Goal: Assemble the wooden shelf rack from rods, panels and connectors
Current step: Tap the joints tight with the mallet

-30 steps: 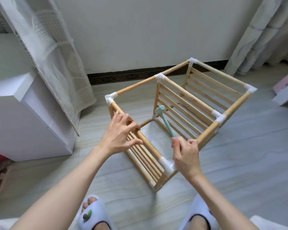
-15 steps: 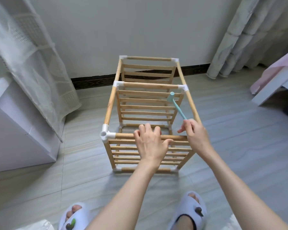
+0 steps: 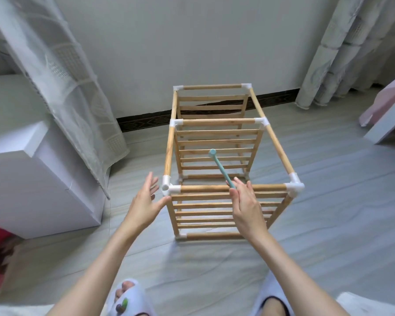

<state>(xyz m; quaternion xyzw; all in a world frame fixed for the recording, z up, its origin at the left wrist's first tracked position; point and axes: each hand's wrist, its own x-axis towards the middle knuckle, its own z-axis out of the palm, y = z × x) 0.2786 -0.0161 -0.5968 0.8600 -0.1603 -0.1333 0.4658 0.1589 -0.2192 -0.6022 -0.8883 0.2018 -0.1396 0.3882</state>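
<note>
The wooden shelf rack [image 3: 217,160] lies on its side on the floor, its round rods joined by white plastic connectors, with slatted panels standing upright inside. My left hand [image 3: 146,199] is open beside the near left connector [image 3: 169,188], thumb close to the frame, holding nothing. My right hand [image 3: 245,204] hovers over the near top rod and grips the handle of a small teal mallet [image 3: 219,166], whose head points away over the slats.
A white cabinet [image 3: 43,183] and a hanging mesh fabric organiser [image 3: 66,71] stand to the left. Curtains [image 3: 351,49] and a pink-and-white piece of furniture [image 3: 388,110] are at the right. The wall is right behind the rack. My slippered feet [image 3: 128,299] are below.
The rack has been turned to lie straight away from me. My left hand let go of the near top rod and moved left, open. The mallet stays in my right hand.
</note>
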